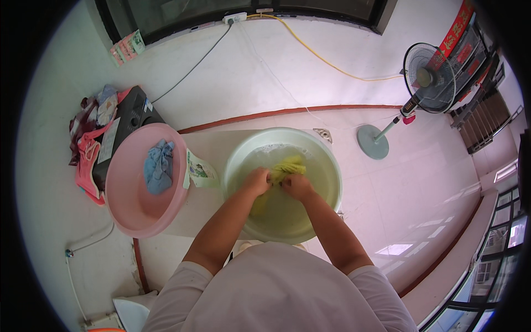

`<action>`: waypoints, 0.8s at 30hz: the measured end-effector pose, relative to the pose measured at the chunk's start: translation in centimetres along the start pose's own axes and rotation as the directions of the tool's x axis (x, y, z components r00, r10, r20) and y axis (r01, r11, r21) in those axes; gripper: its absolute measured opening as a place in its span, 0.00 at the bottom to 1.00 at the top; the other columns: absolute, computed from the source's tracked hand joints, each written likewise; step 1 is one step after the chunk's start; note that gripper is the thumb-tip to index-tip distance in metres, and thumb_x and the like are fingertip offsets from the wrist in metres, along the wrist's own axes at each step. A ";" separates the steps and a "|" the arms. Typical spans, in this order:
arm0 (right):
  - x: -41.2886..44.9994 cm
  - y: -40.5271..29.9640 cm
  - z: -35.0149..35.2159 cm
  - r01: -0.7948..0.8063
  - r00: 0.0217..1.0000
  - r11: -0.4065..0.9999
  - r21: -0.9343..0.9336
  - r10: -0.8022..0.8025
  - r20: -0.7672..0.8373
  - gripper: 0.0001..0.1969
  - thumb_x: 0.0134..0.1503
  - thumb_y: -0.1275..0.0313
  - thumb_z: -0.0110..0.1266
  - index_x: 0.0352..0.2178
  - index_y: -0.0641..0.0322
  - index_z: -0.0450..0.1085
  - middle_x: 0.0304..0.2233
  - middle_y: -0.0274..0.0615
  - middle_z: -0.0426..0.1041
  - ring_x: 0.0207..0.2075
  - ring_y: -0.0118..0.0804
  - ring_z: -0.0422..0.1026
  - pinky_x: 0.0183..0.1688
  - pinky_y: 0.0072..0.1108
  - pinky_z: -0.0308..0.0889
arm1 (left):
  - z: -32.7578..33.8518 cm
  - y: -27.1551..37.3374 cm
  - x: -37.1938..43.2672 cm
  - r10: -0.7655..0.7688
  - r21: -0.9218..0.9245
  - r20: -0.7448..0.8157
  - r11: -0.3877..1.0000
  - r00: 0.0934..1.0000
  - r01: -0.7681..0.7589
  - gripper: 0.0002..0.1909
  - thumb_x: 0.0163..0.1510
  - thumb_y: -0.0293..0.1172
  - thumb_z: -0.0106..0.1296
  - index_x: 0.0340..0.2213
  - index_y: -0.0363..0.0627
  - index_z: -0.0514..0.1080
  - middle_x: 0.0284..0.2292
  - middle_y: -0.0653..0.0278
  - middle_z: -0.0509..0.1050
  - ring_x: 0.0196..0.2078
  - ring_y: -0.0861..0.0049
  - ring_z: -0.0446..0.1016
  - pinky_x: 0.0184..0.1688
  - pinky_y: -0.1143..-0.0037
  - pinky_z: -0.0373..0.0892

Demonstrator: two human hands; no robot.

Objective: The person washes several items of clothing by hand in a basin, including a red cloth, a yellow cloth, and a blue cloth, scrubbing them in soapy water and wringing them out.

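A wide pale green basin (334, 182) of water stands in front of me, with some suds along its far side. In it, my left hand (258, 181) and my right hand (297, 186) are close together, both gripping a yellow-green cloth (290, 165). Part of the cloth bunches up beyond my right hand. Another part trails below the water near my left wrist, where its outline is blurred. My fingertips are partly hidden by the cloth and my own knuckles.
To the left, a pink basin (124, 186) holds a wet blue cloth (159, 166). A printed detergent bag (201, 170) stands between the basins. Behind the pink basin is a dark appliance (132, 120) with clothes (89, 145) beside it. A standing fan (425, 79) is at the right.
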State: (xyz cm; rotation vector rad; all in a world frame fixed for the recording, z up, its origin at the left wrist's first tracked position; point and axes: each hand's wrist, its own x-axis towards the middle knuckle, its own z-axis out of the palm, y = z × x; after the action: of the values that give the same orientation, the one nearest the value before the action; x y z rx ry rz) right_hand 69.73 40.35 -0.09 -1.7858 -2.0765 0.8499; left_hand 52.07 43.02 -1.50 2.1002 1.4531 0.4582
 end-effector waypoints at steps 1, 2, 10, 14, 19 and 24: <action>0.2 0.1 0.1 -0.067 0.997 0.996 0.063 0.069 -0.023 0.15 0.41 0.60 0.52 0.27 0.60 0.68 0.25 0.46 0.70 0.28 0.46 0.69 0.31 0.30 0.63 | 0.2 -0.1 0.2 -0.083 -0.011 0.035 0.996 0.996 0.084 0.15 0.34 0.33 0.56 0.26 0.42 0.67 0.28 0.56 0.69 0.31 0.61 0.68 0.33 0.69 0.65; 0.2 0.2 0.2 -0.068 0.997 0.996 0.062 0.070 -0.023 0.15 0.41 0.60 0.52 0.27 0.60 0.68 0.25 0.46 0.70 0.28 0.46 0.69 0.31 0.30 0.63 | 0.3 -0.3 0.5 -0.083 -0.011 0.036 0.996 0.996 0.083 0.15 0.34 0.33 0.56 0.26 0.42 0.67 0.28 0.56 0.69 0.31 0.61 0.68 0.33 0.69 0.65; 0.5 0.7 1.0 -0.178 0.979 0.675 0.716 0.195 0.059 0.27 0.41 0.65 0.53 0.43 0.67 0.57 0.34 0.49 0.66 0.33 0.38 0.67 0.33 0.25 0.64 | -0.7 0.8 1.5 -0.219 -0.653 0.249 0.681 0.943 0.331 0.08 0.45 0.29 0.47 0.29 0.43 0.63 0.23 0.68 0.64 0.25 0.78 0.63 0.29 0.77 0.62; 1.2 0.9 -0.5 -0.245 0.961 0.399 0.883 0.217 0.169 0.31 0.39 0.68 0.54 0.45 0.65 0.52 0.37 0.48 0.64 0.36 0.40 0.66 0.34 0.24 0.64 | -1.1 1.1 1.9 -0.577 -0.695 -0.046 0.605 0.816 0.388 0.08 0.45 0.29 0.46 0.31 0.43 0.63 0.25 0.66 0.65 0.27 0.76 0.63 0.30 0.76 0.62; 0.9 -0.2 -1.6 -0.428 0.853 0.815 0.392 0.507 -0.123 0.27 0.37 0.70 0.55 0.41 0.68 0.55 0.36 0.48 0.65 0.36 0.39 0.67 0.34 0.28 0.64 | -0.7 -1.0 1.9 -0.519 -0.500 -0.281 0.797 0.807 0.339 0.08 0.44 0.26 0.43 0.31 0.43 0.63 0.24 0.59 0.68 0.27 0.66 0.67 0.30 0.71 0.62; 0.8 1.2 -2.8 -0.362 0.889 0.722 0.590 0.458 -0.014 0.26 0.37 0.69 0.56 0.39 0.70 0.60 0.37 0.48 0.66 0.36 0.38 0.67 0.37 0.26 0.63 | -1.0 -0.3 1.4 -0.389 -0.270 -0.336 0.912 0.858 0.308 0.08 0.44 0.27 0.43 0.30 0.45 0.63 0.25 0.53 0.70 0.30 0.58 0.68 0.30 0.65 0.62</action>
State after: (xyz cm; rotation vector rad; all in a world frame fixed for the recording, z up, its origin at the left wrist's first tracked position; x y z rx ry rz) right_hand 72.07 41.88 1.31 -1.8858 -1.1325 1.2394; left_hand 51.82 44.59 -0.94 1.5873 1.8725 0.8692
